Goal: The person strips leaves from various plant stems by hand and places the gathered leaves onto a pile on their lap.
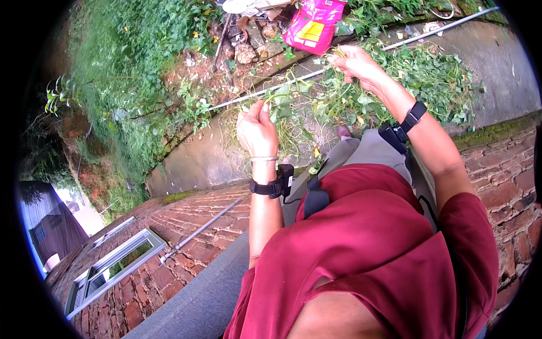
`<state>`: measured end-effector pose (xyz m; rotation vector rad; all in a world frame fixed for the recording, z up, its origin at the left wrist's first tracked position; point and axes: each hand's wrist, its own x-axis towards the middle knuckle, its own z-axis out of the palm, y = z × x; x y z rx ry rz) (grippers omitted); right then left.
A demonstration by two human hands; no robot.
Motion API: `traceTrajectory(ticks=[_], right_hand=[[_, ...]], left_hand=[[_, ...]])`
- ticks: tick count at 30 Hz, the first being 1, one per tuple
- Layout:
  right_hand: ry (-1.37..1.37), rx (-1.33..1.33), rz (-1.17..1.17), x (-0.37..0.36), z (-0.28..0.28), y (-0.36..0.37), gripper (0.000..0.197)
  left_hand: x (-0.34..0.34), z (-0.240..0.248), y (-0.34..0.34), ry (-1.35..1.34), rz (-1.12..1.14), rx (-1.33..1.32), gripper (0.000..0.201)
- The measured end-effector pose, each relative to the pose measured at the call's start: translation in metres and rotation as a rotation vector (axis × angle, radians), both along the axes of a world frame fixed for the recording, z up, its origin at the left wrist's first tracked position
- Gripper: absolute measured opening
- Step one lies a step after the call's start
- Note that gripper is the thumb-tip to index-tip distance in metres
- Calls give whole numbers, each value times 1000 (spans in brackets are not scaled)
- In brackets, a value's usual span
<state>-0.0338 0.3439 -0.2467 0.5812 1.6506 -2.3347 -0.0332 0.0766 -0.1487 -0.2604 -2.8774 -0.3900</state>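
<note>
My left hand point(257, 133) is closed, thumb against fingers, pinching a thin green leafy vine point(288, 93) that runs up and to the right from it. Farther out and to the right, my right hand point(360, 66) is also closed, with a pale green stem between thumb and fingertips. Whether both hands hold one single vine I cannot tell. Below and beyond the right hand lies a broad heap of cut leafy vines point(435, 85) on the concrete. Loose thin stems point(240, 133) lie beside my left hand.
A bright pink plastic bag point(324, 17) lies just beyond my right hand. A long grey pipe point(440, 28) crosses the concrete strip point(192, 152). Stones point(245, 53) and dense weeds point(132, 62) border it. Nearer stands a brick wall point(147, 277) with a window point(116, 271).
</note>
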Motion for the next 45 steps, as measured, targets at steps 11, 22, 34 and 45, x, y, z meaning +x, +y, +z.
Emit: traceTrajectory(ticks=[11, 22, 34, 45], right_hand=[[-33, -339, 89, 18, 22, -57, 24], [274, 310, 207, 47, 20, -91, 23], [192, 127, 256, 74, 1, -80, 20], [-97, 1378, 22, 48, -55, -5, 9]], left_hand=[[-21, 11, 25, -858, 111, 1088, 19], [-14, -20, 43, -860, 190, 1147, 13], [14, -55, 52, -872, 117, 981, 14], [36, -55, 27, -1045, 27, 901, 14]])
